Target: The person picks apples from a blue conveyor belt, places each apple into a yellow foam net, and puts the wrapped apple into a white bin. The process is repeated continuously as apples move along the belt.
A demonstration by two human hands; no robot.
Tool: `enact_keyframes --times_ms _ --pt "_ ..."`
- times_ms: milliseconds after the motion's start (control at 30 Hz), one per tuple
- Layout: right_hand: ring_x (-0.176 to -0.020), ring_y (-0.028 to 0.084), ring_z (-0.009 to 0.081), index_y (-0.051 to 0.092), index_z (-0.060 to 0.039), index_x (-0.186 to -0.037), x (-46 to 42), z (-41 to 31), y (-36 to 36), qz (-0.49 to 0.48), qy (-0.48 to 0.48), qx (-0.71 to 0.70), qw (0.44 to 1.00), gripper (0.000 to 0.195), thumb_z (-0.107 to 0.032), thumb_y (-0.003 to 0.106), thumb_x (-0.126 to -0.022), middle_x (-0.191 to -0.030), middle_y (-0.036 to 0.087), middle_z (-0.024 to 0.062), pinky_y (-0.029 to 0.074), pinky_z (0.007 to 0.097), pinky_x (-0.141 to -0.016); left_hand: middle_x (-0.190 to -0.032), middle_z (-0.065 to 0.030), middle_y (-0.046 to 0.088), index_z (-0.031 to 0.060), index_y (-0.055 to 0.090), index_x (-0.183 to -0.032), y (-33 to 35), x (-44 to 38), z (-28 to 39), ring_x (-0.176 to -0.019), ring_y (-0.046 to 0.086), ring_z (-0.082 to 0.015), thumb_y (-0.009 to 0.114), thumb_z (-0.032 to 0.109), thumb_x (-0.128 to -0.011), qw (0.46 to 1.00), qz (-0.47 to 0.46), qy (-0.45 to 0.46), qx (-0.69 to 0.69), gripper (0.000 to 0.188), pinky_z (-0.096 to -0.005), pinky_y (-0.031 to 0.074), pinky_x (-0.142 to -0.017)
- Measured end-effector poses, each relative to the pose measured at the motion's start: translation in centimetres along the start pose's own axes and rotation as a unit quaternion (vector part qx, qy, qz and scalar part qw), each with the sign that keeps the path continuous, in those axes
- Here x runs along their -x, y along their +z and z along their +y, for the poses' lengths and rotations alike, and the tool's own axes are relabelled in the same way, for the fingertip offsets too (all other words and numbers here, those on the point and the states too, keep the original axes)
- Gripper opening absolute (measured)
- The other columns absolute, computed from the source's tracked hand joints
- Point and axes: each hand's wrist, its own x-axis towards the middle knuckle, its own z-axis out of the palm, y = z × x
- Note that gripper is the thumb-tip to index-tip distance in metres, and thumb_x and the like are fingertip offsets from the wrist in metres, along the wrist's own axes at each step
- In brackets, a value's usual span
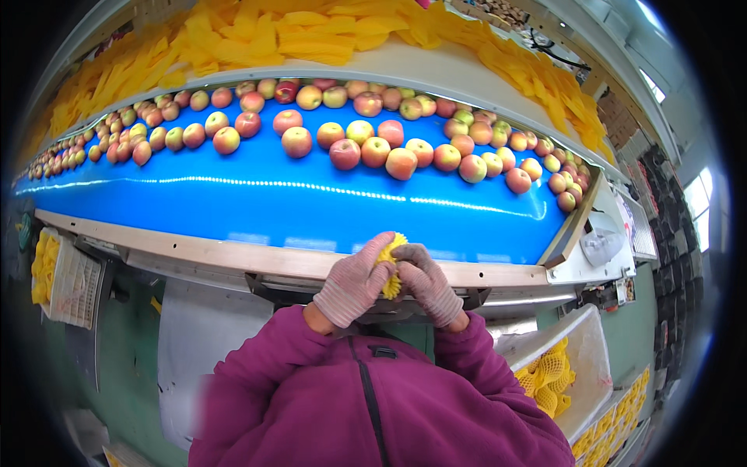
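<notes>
Both my hands wear striped knit gloves and meet over the belt's near wooden rail. Between them is a yellow foam fruit net (390,269), bunched and ribbed. My left hand (355,285) grips its left side, thumb and fingers wrapped around it. From the other side, the curled fingers of my right hand (429,283) hold it too. Whether fruit sits inside the net is hidden by the gloves. Beyond my hands, red-and-yellow apples (375,152) lie scattered over a blue conveyor belt (262,204), mostly along its far half.
Flat yellow foam nets (315,35) are heaped on the white shelf (443,64) behind the belt. The wooden rail (233,252) borders its near edge. At right stands a white crate (589,350) with netted fruit; another crate (76,286) is at left.
</notes>
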Motion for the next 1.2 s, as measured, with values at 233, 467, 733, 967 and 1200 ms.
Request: enact_keyframes --times_ms 233,467,733,967,1200 --pt "-0.106 0.059 0.0175 0.052 0.0045 -0.129 -1.5 2.5 -2.1 -0.062 -0.157 0.132 0.977 0.046 -0.030 0.058 -0.099 -0.117 0.061 0.0128 0.050 0.0328 -0.091 -0.122 -0.0210 0.066 0.0059 0.052 -0.142 0.5 -1.3 0.4 -0.106 0.068 -0.0349 0.052 0.011 -0.099 0.998 -0.012 0.020 0.053 0.043 -0.0366 0.053 -0.090" --pt "-0.088 0.059 0.0115 0.059 -0.0007 -0.109 -5.1 1.7 -2.9 0.104 -0.221 0.087 0.966 0.015 -0.006 0.053 -0.097 -0.097 0.063 0.0068 0.052 0.0258 -0.079 -0.081 -0.0067 0.065 0.0100 0.061 -0.126 0.9 -1.3 0.3 -0.077 0.069 -0.0241 0.053 0.009 -0.096 0.979 -0.156 0.097 -0.087 0.031 -0.0352 0.054 -0.068" --pt "-0.082 0.069 0.0383 0.063 -0.0065 -0.105 -5.4 -0.3 1.6 0.055 -0.333 0.324 0.884 0.020 -0.011 0.069 -0.087 -0.091 0.068 0.0194 0.054 0.0436 -0.069 -0.069 -0.0064 0.060 0.0022 0.057 -0.105 -3.8 -3.7 -2.2 -0.050 0.061 -0.0164 0.069 0.027 -0.090 0.831 -0.189 -0.312 0.420 0.032 -0.0319 0.044 -0.034" --pt "-0.083 0.068 0.0355 0.065 -0.0074 -0.103 -8.3 -0.6 1.2 -0.010 -0.396 0.303 0.867 0.022 -0.011 0.074 -0.083 -0.093 0.068 0.0137 0.054 0.0413 -0.070 -0.123 -0.0177 0.065 -0.0030 0.049 -0.137 -3.6 -6.4 -3.4 -0.108 0.068 -0.0307 0.062 0.019 -0.097 0.766 0.074 -0.176 0.614 0.047 -0.0424 0.058 -0.089" --pt "-0.080 0.068 0.0271 0.064 -0.0040 -0.105 -10.1 -0.9 0.5 -0.061 -0.291 0.099 0.950 0.016 -0.010 0.069 -0.091 -0.092 0.068 0.0143 0.054 0.0352 -0.071 -0.120 -0.0192 0.063 -0.0011 0.057 -0.128 -2.8 -11.2 -1.1 -0.105 0.065 -0.0299 0.064 0.017 -0.094 0.957 0.223 -0.046 0.182 0.039 -0.0400 0.054 -0.088"
